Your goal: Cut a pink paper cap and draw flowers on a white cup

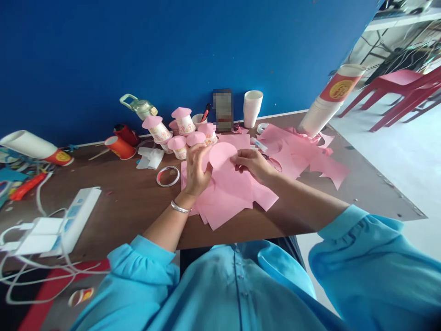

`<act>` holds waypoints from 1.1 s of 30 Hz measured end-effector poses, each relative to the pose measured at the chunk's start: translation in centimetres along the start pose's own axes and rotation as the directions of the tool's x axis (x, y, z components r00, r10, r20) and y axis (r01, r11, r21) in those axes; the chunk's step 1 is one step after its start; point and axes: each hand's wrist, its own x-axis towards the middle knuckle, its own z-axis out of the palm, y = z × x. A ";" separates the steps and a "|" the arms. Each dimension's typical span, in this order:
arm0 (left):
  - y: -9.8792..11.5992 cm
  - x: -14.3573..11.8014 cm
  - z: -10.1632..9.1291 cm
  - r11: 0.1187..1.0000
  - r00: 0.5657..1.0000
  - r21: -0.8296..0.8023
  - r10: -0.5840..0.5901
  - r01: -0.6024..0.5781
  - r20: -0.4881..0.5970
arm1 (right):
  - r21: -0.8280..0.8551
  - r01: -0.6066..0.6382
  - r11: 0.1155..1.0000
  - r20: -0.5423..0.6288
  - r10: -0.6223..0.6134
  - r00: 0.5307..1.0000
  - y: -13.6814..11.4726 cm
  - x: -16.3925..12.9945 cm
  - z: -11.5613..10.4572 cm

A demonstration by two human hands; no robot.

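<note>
A pink paper circle [222,155] is held up between both hands above the table. My left hand [199,171] has its fingers behind the circle's left edge and its thumb near the lower edge. On the opposite side, my right hand [253,163] pinches the right edge between thumb and fingers. Beneath them lie overlapping pink paper sheets [229,200]. Just beyond my left hand stand several small paper cups topped with pink paper cones [181,112]. Close to my right hand, scissors [273,162] lie partly hidden among the paper.
Cut pink scraps [292,156] spread to the right, beside tall stacked paper cups [320,115]. White cups [253,108] and a phone [223,110] stand at the blue wall. A tape roll [167,176] lies left of the sheets; a power strip [77,218] with cables is farther left.
</note>
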 end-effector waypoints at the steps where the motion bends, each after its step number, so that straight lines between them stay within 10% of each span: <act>1: 0.0 0.1 0.2 0.992 0.995 -0.091 -0.094 0.091 -0.022 | -0.005 0.012 1.000 -0.004 -0.012 1.000 0.1 0.0 -0.4; 5: 0.7 0.2 0.5 0.777 0.864 -0.381 -0.470 0.501 0.179 | -0.126 0.022 0.992 0.036 -0.018 0.999 1.0 -0.2 -1.6; 8: 1.6 0.3 0.4 0.668 0.779 -0.402 -0.539 0.627 0.319 | -0.281 0.050 0.958 0.036 -0.042 0.998 2.1 -0.6 -2.0; 14: 2.7 0.7 0.5 0.648 0.707 -0.312 -0.537 0.695 0.460 | -0.518 0.182 0.836 0.071 -0.170 0.983 2.4 -1.2 -2.2; 19: 2.3 0.8 0.5 0.630 0.645 -0.244 -0.550 0.737 0.530 | -0.904 0.205 0.375 0.046 -0.392 0.919 1.0 -0.9 -4.5; 24: 1.9 0.5 0.5 0.693 0.643 -0.134 -0.554 0.708 0.529 | -0.996 0.070 0.059 0.054 -0.237 0.970 0.4 -0.6 -6.6; 33: 1.7 0.4 0.5 0.670 0.626 -0.146 -0.562 0.727 0.541 | -0.998 0.005 -0.065 0.011 -0.082 0.997 0.0 -1.3 -7.3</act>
